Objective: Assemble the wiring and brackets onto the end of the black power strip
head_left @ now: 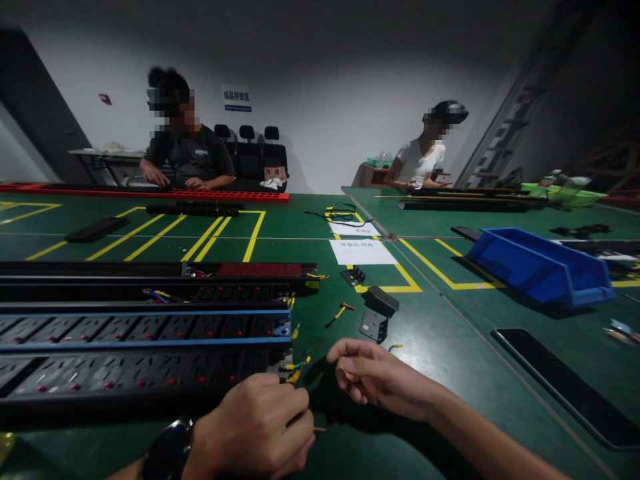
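The left hand (263,427) is curled tightly; whether anything is held cannot be told. The right hand (385,381) is half-opened, nothing seen gripped. Wire ends (289,367) are exposed just beyond the left hand; their handling seems under way, fine finger placement called for.

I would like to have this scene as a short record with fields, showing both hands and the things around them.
Left hand: curled, near the strip ends; a thin yellowish piece shows beside it, held or not unclear
Right hand: half curled, no held object visible
Left side: socket strips, coloured wire ends at their right
Beyond right hand: dark bracket
Right side: blue bin; flat dark device nearer
Surface: green table
Across: two people
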`<state>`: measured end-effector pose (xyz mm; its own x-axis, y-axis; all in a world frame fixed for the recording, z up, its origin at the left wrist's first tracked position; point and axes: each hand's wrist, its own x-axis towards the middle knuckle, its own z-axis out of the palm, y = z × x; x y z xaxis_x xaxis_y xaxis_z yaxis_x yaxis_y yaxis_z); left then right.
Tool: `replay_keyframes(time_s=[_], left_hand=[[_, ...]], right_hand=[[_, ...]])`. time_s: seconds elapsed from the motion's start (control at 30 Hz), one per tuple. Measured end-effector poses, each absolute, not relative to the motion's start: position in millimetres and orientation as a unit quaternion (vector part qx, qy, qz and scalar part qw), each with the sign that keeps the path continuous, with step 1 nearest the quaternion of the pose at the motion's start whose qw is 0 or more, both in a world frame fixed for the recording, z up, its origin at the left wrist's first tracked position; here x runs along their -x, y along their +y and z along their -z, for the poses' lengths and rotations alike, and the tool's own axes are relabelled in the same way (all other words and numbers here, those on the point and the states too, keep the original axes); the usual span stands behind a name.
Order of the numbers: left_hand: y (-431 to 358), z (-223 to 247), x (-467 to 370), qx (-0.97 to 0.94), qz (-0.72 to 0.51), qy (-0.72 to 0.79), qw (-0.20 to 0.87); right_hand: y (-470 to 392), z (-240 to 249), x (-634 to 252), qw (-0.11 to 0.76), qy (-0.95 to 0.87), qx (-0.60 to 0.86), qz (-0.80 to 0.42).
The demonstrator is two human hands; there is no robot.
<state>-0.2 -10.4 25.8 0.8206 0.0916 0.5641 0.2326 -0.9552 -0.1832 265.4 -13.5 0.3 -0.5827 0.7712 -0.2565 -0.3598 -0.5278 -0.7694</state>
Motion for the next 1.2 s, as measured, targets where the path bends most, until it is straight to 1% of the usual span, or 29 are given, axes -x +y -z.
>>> replay_keyframes(time_s=[0.37,0.6,0.93,1.2], left_hand=[[-9.4,-23.6,0.4,0.948,0.279,-0.085,0.130],[-9.6,-26.3,-1.0,0.943,0.295,-0.082,0.132],[-11.1,-24.6,0.8,0.950,0.267,-0.089,0.133],[-10.1,-23.3,0.5,0.948,0.280,-0.084,0.124]], right_hand=[[-14.1,1.1,-266.5,0.343,-0.345,0.301,-0.821],[-13.9,-0.6,-266.3,0.340,-0.347,0.301,-0.821],[-14.9,-1.4,-266.7,0.338,-0.347,0.307,-0.819],[-14.2,0.6,-266.9,0.339,-0.351,0.304,-0.818]])
